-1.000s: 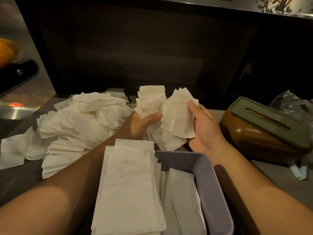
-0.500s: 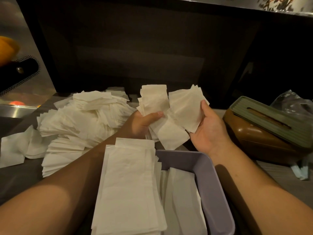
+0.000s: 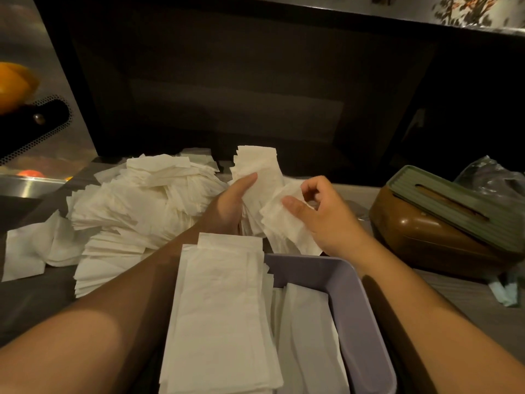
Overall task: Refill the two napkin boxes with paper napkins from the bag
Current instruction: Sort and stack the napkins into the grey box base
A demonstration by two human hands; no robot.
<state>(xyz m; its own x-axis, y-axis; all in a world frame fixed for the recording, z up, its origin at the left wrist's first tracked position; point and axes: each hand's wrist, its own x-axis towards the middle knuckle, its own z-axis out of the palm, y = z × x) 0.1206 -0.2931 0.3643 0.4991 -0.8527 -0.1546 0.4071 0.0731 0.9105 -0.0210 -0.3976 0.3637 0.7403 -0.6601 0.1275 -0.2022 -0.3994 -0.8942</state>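
Beyond the far end of the lavender napkin box (image 3: 366,331), a fanned stack of napkins (image 3: 257,172) is being gripped upright by the left hand (image 3: 227,206), with the thumb pressed across its front. Just right of that stack, a smaller bunch of napkins (image 3: 287,226) is being pinched by the right hand (image 3: 326,214), the thumb lying on the paper and the fingers curled above it; both bunches are being held just above the box's far rim. Inside the lavender box, folded napkins (image 3: 306,336) are being stored along its right wall, while a long stack of napkins (image 3: 224,314) is being rested over its left side. Left of the box, a large loose heap of napkins (image 3: 133,206) is being left spread on the counter (image 3: 28,305). Right of the box, a brown napkin box with a slotted green lid (image 3: 443,223) is being kept tilted, and a crumpled plastic bag (image 3: 491,180) is lying behind it. No readable writing or brand is being shown on any item.
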